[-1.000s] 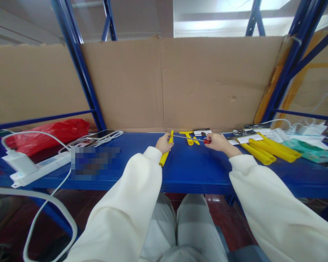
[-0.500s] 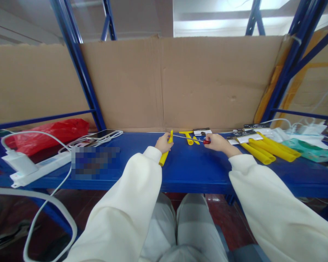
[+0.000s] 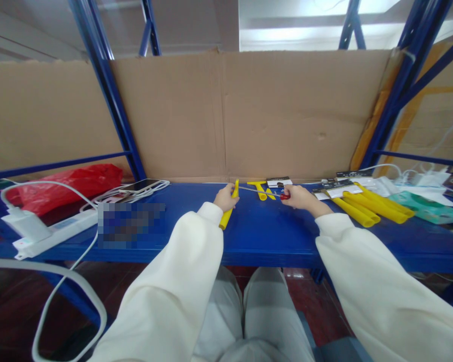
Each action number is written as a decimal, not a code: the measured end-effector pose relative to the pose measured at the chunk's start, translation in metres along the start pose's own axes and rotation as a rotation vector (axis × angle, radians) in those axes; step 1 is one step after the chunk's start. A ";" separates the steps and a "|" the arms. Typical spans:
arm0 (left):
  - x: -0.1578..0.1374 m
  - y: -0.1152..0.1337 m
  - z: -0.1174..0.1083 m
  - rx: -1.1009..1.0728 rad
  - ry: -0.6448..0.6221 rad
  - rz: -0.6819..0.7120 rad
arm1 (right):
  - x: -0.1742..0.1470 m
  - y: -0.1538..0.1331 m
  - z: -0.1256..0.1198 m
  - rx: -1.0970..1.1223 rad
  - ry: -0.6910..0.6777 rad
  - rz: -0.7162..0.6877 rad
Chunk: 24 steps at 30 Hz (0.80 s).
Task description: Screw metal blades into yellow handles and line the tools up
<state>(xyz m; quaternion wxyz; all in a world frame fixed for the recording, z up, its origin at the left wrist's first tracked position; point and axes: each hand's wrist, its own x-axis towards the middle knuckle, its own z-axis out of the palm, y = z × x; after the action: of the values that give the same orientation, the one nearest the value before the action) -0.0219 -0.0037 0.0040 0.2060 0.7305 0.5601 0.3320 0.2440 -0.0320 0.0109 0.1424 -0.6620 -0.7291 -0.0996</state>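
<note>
My left hand [image 3: 225,197] is closed round a yellow plastic tube piece [image 3: 226,217], which stands tilted on the blue shelf top. In my right hand [image 3: 299,196] is the red handle of a screwdriver [image 3: 285,195]. Its long metal shaft runs left to the upper part of the yellow piece; whether the tip touches a screw there is too small to tell. Behind the shaft lies a yellow T-shaped piece [image 3: 262,193], with a small yellow piece [image 3: 271,194] beside it. A black-and-white packet [image 3: 280,182] rests against the cardboard at the back.
Several yellow tubes [image 3: 385,206] with header cards lie on the right, beside a teal packet [image 3: 426,207]. At left are a white power strip [image 3: 60,232], a red plastic bag [image 3: 71,187] and a phone [image 3: 145,185] with cables. Upright cardboard [image 3: 226,115] closes the back.
</note>
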 end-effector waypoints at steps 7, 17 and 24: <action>0.001 0.000 0.000 0.039 -0.007 -0.004 | -0.001 -0.002 -0.002 -0.004 -0.033 -0.013; 0.001 -0.001 0.001 0.053 -0.015 0.004 | 0.003 0.005 0.009 0.046 0.020 -0.004; 0.000 0.000 0.000 0.043 -0.009 -0.001 | 0.001 0.001 0.002 0.007 0.035 0.006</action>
<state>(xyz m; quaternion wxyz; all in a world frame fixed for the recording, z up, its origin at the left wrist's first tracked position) -0.0214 -0.0035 0.0038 0.1930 0.7359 0.5667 0.3163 0.2445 -0.0305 0.0097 0.1577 -0.6617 -0.7250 -0.1080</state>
